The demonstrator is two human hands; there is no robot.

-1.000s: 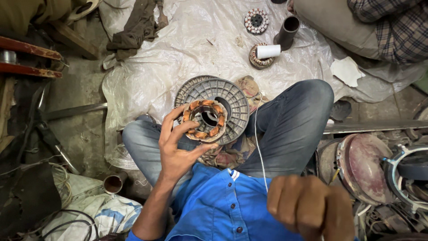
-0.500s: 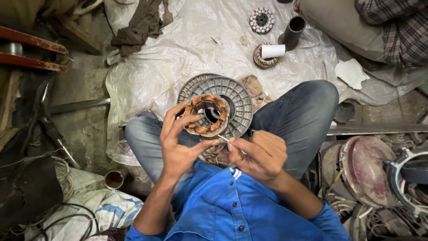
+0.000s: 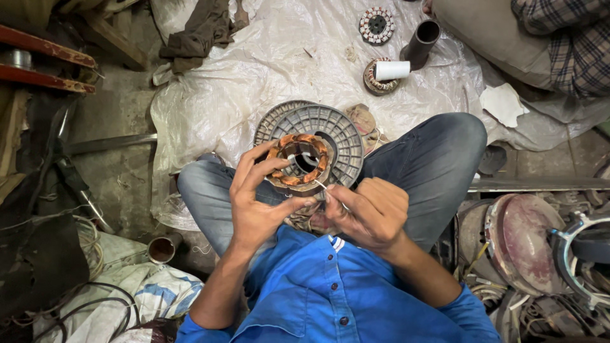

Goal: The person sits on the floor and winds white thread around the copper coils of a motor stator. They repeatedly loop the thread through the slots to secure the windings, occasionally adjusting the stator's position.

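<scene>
I sit cross-legged in jeans and a blue shirt. My left hand (image 3: 262,198) grips a round stator with copper windings (image 3: 302,162), holding it up over my lap. My right hand (image 3: 367,211) is closed just right of it, pinching a thin white thread or wire (image 3: 321,185) that runs to the stator's lower edge. A grey ribbed round cover (image 3: 340,130) lies behind the stator, between my knees.
A crumpled white plastic sheet (image 3: 254,70) covers the floor ahead, with a second wound stator (image 3: 376,25), a dark tube (image 3: 422,41) and a white spool (image 3: 391,70). Another person's legs (image 3: 508,38) are at top right. Metal housings (image 3: 521,244) crowd the right; cables and a small pipe (image 3: 162,249) the left.
My right hand came down from near the camera to the stator and now pinches the thread at its edge. My left hand kept hold of the stator throughout.
</scene>
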